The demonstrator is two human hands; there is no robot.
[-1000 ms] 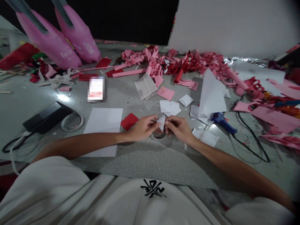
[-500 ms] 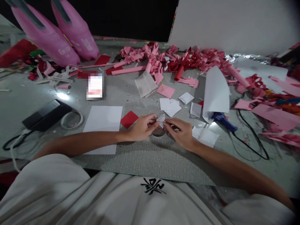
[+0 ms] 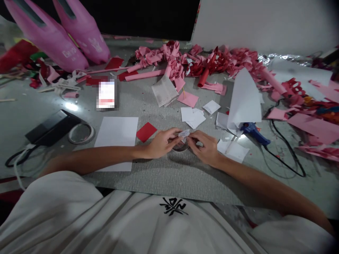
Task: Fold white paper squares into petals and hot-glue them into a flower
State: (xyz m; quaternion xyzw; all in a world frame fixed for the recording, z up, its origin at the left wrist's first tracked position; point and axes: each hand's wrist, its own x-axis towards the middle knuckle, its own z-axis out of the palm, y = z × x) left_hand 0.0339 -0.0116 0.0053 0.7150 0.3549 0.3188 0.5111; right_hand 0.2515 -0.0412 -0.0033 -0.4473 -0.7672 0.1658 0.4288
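Note:
Both of my hands meet at the middle of the grey mat [image 3: 174, 176]. My left hand [image 3: 160, 143] and my right hand [image 3: 205, 147] pinch a small folded white paper piece [image 3: 184, 133] between their fingertips, each with closed fingers. The piece lies nearly flat, just above a clear tape roll [image 3: 180, 146] that rests on the mat under my fingers. A red paper square [image 3: 146, 131] lies just left of my left hand. Several small white paper squares [image 3: 192, 117] lie a little beyond my hands.
A white sheet [image 3: 116, 135] lies left, with a second tape roll [image 3: 81, 133] and a black device [image 3: 50, 127] beyond it. A blue glue gun [image 3: 255, 133] with a black cord sits right under a curled white sheet [image 3: 245, 100]. Pink and red paper scraps [image 3: 212, 65] crowd the back.
The white paper piece stood up as a pointed triangle a second ago; it is now folded down almost flat between my fingers. My hands stayed close together over the tape roll.

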